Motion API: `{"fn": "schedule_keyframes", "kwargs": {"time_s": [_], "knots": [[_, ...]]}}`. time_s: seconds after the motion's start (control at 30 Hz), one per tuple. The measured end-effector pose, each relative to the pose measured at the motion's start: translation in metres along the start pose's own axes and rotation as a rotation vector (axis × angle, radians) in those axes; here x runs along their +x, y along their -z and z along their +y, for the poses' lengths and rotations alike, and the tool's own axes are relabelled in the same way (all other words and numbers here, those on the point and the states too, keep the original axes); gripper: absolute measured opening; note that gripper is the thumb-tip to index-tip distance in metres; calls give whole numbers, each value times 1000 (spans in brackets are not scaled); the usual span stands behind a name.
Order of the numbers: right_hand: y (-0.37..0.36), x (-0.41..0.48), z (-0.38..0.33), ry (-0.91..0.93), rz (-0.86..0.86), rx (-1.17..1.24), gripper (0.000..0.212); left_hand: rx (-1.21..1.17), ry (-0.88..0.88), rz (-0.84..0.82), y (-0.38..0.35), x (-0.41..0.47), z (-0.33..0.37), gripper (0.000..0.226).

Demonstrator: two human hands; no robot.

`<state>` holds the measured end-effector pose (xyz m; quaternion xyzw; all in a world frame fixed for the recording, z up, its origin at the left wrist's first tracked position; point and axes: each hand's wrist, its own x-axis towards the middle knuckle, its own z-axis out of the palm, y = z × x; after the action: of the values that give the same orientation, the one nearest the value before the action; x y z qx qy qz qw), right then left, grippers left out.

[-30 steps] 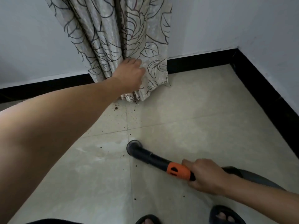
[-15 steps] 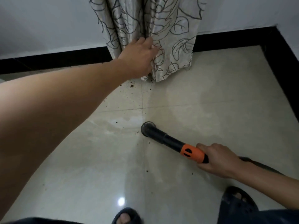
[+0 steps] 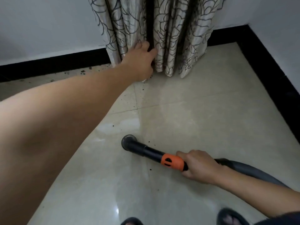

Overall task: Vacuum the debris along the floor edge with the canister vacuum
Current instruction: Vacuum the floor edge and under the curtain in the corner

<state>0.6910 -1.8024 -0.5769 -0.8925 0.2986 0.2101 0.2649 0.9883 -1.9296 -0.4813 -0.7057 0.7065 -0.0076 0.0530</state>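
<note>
My right hand (image 3: 199,166) grips the black vacuum wand (image 3: 146,151) just behind its orange collar (image 3: 172,162). The round nozzle (image 3: 129,142) rests on the tile floor, and the grey hose (image 3: 253,172) runs off to the right. My left hand (image 3: 140,60) reaches forward and holds a fold of the patterned curtain (image 3: 170,38), pushing it to the right. Dark debris crumbs (image 3: 82,71) lie along the black baseboard (image 3: 53,64) left of the curtain. A few specks (image 3: 150,168) lie beside the wand.
A second black baseboard (image 3: 274,75) runs down the right side and meets the back one in a corner. My sandalled feet (image 3: 230,216) show at the bottom edge. Glossy beige tiles (image 3: 203,114) cover the floor between curtain and nozzle.
My left hand has gathered the curtain and pushed it to the right, uncovering debris along the baseboard. The view has shifted closer to the wall. The nozzle stays near the same tile joint.
</note>
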Motion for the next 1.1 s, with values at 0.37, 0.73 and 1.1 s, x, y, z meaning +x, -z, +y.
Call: {"fn": "schedule_keyframes", "kwargs": {"time_s": [0.37, 0.73, 1.1], "knots": [[-25, -48, 43, 10, 87, -71, 23, 24, 39, -139, 1, -52, 3, 49], [-23, -65, 73, -196, 235, -83, 24, 145, -72, -220, 15, -67, 43, 48], [-71, -148, 101, -58, 21, -172, 15, 197, -161, -290, -4, -59, 68, 53]]}}
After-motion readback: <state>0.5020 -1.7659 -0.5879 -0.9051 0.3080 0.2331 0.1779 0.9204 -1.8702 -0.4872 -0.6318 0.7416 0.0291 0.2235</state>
